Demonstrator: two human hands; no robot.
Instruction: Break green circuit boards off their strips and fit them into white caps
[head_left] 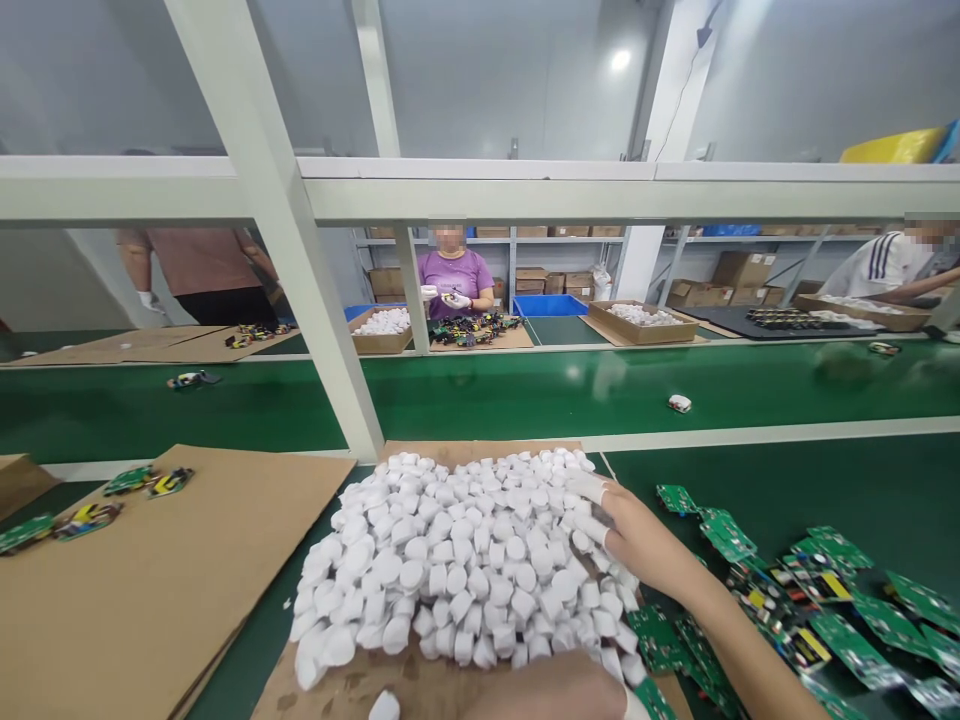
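Note:
A wide heap of small white cap-like pieces (465,560) lies on a cardboard sheet (292,690) in front of me. My right hand (630,530) reaches in from the right, and its fingers, with white covers on the tips, spread over the heap's right edge. I see nothing held in it. At the bottom edge, my left hand (555,690) is partly cut off, and its fingers are mostly hidden. One white-covered fingertip of it shows beside a green circuit board (654,698). A single white piece (385,706) lies apart at the front.
Several circuit boards with parts (855,630) are piled on the right. Cardboard (150,570) with a few boards lies left. Beyond a white post (300,230), a green conveyor belt (525,395) carries a small assembly (679,403). Across it, a person in purple (456,275) handles parts.

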